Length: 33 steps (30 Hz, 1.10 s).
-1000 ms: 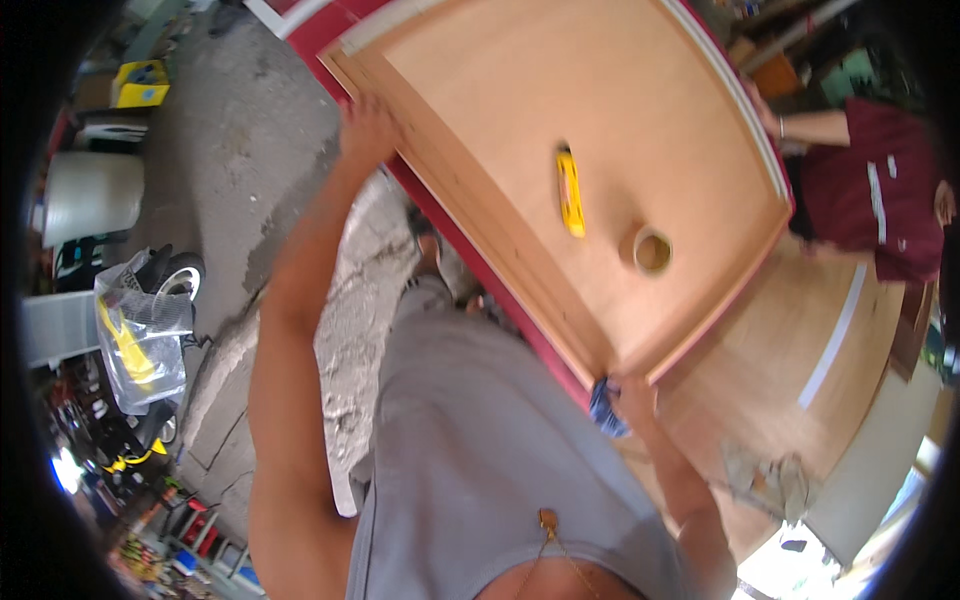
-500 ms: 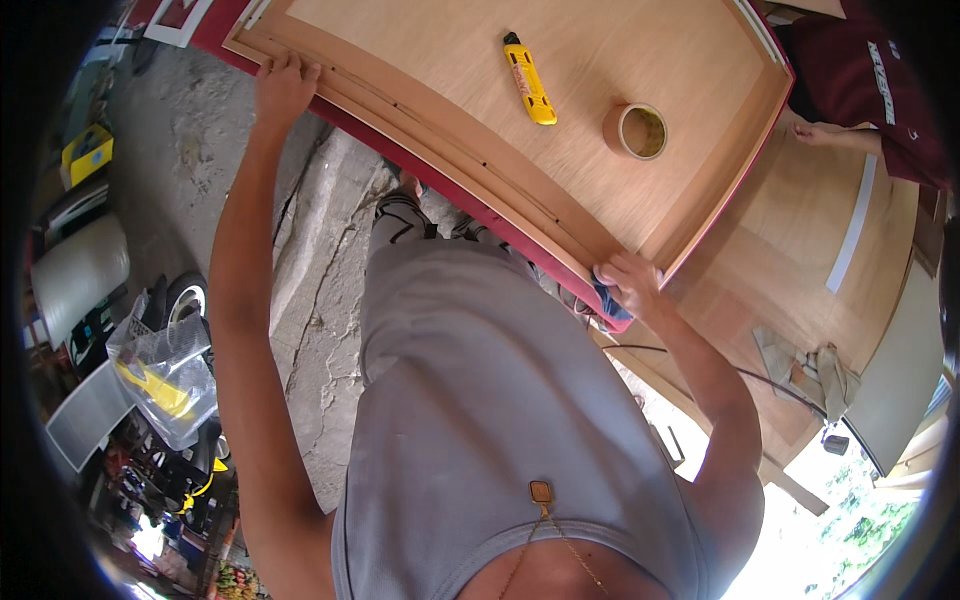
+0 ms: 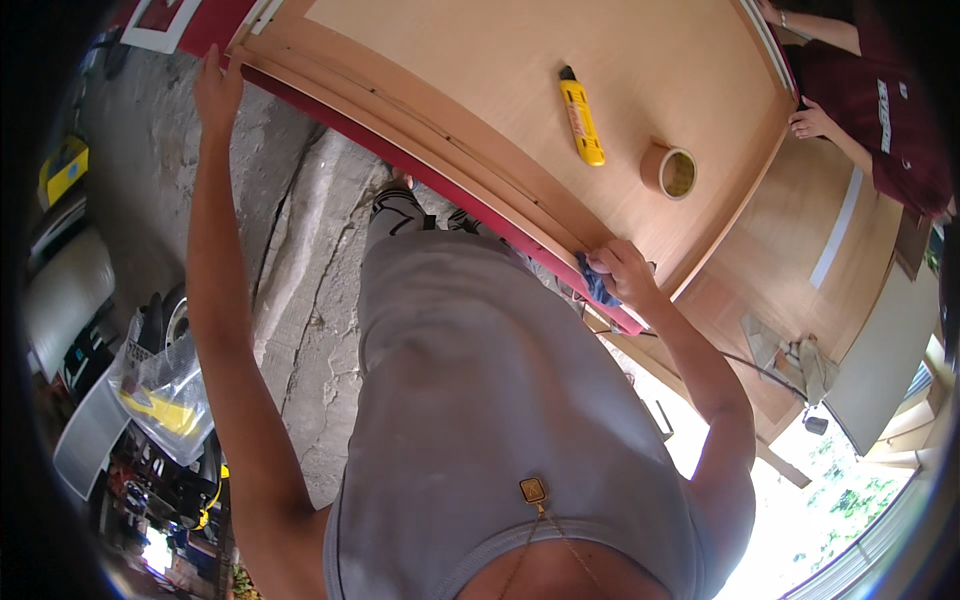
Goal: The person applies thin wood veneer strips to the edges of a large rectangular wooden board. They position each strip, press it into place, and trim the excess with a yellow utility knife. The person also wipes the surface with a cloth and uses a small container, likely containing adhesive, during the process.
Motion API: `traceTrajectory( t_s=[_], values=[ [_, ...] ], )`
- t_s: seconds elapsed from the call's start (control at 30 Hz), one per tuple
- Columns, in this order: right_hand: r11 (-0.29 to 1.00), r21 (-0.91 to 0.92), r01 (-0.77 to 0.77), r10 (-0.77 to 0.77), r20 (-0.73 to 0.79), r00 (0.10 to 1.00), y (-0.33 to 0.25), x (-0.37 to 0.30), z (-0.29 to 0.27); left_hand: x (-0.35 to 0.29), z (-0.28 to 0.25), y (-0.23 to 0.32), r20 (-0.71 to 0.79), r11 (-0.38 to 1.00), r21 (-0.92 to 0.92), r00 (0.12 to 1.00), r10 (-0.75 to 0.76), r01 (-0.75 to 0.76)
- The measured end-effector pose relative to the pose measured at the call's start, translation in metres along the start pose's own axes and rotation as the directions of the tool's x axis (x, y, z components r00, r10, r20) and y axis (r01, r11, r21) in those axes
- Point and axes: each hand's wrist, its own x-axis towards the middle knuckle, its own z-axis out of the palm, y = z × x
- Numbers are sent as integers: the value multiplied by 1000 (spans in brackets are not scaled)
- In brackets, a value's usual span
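Note:
A large wooden panel [image 3: 470, 90] with a raised frame and a red underside edge lies in front of me. At its left corner my left hand [image 3: 218, 92] touches the rim, fingers stretched out and apart. My right hand [image 3: 624, 274] is closed on a bunched dark blue cloth [image 3: 598, 282] at the panel's near right corner. On the panel rest a yellow utility knife [image 3: 582, 118] and a roll of brown tape [image 3: 668, 170], the roll standing nearer my right hand.
A co-worker in a dark red shirt [image 3: 905, 120] stands at the far right, with one hand [image 3: 815, 122] by the panel's right edge. Below lies another wooden sheet [image 3: 800, 230] with a cloth [image 3: 815, 370] and a cable. Clutter with a clear plastic bag [image 3: 165, 390] lines the left floor.
My left hand has shifted left to the corner, its fingers straighter. The panel's knife and tape appear further right and lower. The co-worker's hands have come to the panel's edge.

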Motion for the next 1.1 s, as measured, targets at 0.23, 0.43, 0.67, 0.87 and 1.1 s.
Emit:
traceTrajectory(
  t_s=[0.23, 0.43, 0.67, 0.87, 1.1],
  values=[
    [980, 81, 182, -174, -92, 980, -50, 167, 31, 30, -17, 5, 351, 849, -268, 867, -354, 455],
    [928, 142, 345, -311, -216, 926, -110, 382, 67, 33, -23, 15, 382, 810, -333, 855, -352, 482],
    [932, 158, 325, -270, -293, 917, -166, 538, 87, 39, -36, 24, 541, 683, -364, 741, -398, 633],
    [989, 96, 115, -83, -288, 954, -176, 559, 103, 37, -25, 20, 436, 733, -403, 819, -373, 549],
    [985, 165, 54, 58, -605, 794, 12, 563, -3, 45, -10, 36, 349, 987, -1, 925, -149, 159]
  ],
)
